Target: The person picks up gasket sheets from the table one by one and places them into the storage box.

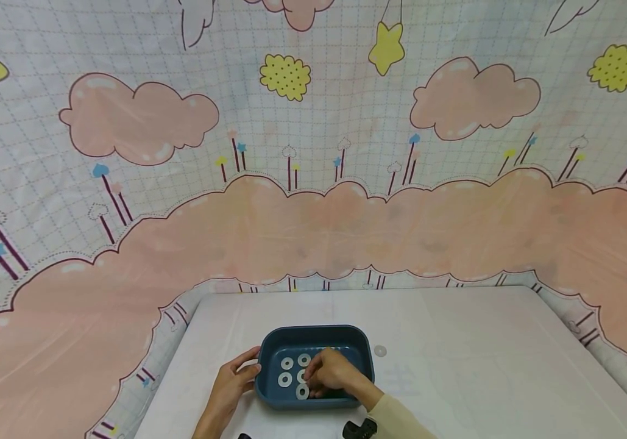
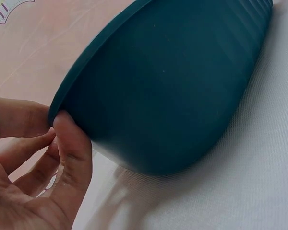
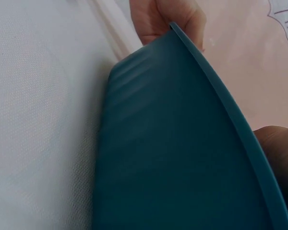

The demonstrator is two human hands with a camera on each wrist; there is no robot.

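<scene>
A dark blue rectangular tray (image 1: 313, 403) with rounded corners stands on the white table. Several flat white rings (image 1: 284, 379), like washers, lie in its left half. My left hand (image 1: 230, 379) pinches the tray's left rim between thumb and fingers. In the left wrist view, the thumb (image 2: 73, 143) is against the tray's outer wall. Reaching over the tray's right side, my right hand (image 1: 332, 371) has curled fingers at a white ring (image 1: 300, 375) that they partly cover. In the right wrist view the tray wall (image 3: 173, 134) hides its fingertips.
A pale translucent disc (image 1: 380, 350) lies on the white table (image 1: 456, 360) just right of the tray. Behind stands a curtain (image 1: 313, 231) printed with clouds and stars. A black device (image 1: 359, 429) is at the right wrist, next to a beige sleeve (image 1: 398, 417).
</scene>
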